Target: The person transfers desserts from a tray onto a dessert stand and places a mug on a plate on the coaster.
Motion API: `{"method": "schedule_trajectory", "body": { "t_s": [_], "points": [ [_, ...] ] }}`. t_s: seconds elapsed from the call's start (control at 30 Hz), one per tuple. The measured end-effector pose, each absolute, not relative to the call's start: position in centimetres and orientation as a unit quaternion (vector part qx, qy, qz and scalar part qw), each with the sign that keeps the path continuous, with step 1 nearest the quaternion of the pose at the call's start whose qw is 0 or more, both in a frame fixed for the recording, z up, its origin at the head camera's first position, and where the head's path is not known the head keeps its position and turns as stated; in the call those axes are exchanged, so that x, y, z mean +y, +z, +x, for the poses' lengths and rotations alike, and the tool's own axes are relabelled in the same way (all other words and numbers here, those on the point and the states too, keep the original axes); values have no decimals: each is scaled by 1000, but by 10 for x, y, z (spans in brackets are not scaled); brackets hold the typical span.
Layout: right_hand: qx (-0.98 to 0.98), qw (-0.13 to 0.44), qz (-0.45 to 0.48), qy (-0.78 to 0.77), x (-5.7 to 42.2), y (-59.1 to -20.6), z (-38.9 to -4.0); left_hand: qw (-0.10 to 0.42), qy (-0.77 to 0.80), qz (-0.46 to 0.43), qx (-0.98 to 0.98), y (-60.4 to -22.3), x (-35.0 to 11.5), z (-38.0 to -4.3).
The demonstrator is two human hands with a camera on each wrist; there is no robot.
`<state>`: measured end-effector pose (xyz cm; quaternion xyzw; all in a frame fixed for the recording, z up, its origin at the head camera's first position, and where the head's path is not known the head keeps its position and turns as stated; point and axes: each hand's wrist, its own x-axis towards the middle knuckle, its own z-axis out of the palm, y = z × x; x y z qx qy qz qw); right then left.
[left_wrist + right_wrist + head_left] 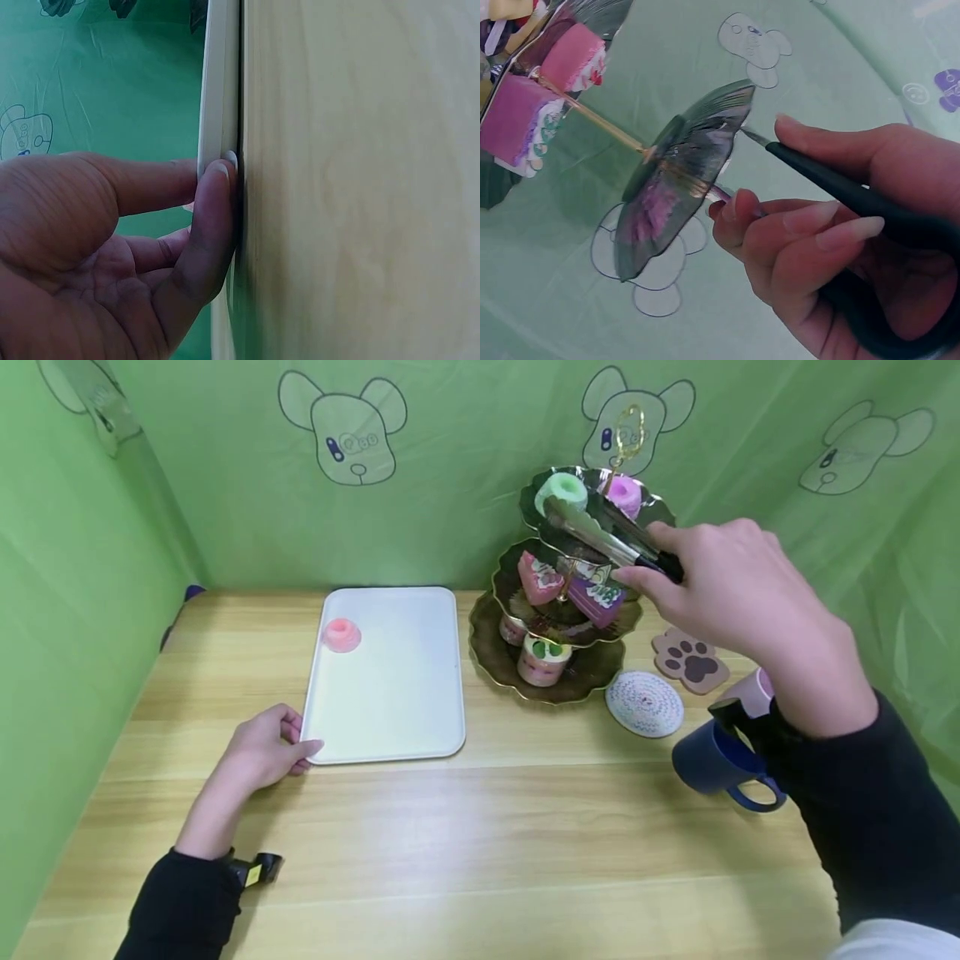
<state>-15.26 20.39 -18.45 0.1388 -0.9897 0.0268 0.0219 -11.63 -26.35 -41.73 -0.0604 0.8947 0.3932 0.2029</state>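
Observation:
My left hand [266, 747] pinches the near left corner of a white tray [390, 693], thumb on top and fingers at the edge, as the left wrist view also shows. A pink ring-shaped donut [342, 635] lies near the tray's far left corner. In my right hand [738, 585] are metal tongs [596, 537] with black handles, their arms apart. One tong tip overlaps the lower side of a green donut [564, 487] on the top tier of a three-tier stand [543, 693]; the other arm points between it and a purple-pink donut [625, 496].
Cake slices [540, 578] sit on the middle tier, cup-shaped desserts [543, 662] on the bottom one. Right of the stand are a round patterned coaster [644, 704], a paw coaster [690, 660], a tipped blue mug [705, 758] and a pink cup [752, 692]. A green curtain [450, 510] hangs behind.

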Motion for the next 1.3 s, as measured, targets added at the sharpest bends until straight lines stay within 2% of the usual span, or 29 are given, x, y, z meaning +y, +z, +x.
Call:
{"method": "schedule_trajectory", "body": {
  "t_s": [0.2,0.63,0.8,0.93,1.13,1.3],
  "points": [
    [-991,-43,123,26,207,-182,-163,203,390,-60,896,-417,-263,-115],
    [-991,-79,106,22,205,-173,-167,208,400,-62,890,-418,-265,-117],
    [-993,-59,102,18,205,-170,-158,208,400,-63,890,-418,-265,-117],
    [-993,-10,115,16,204,-166,-146,210,399,-63,890,-417,-265,-118],
    [-969,100,216,66,185,-172,-117,212,402,-65,888,-417,-266,-118],
    [-942,132,287,114,157,-195,-101,210,401,-64,889,-417,-265,-118]
  ]
}}
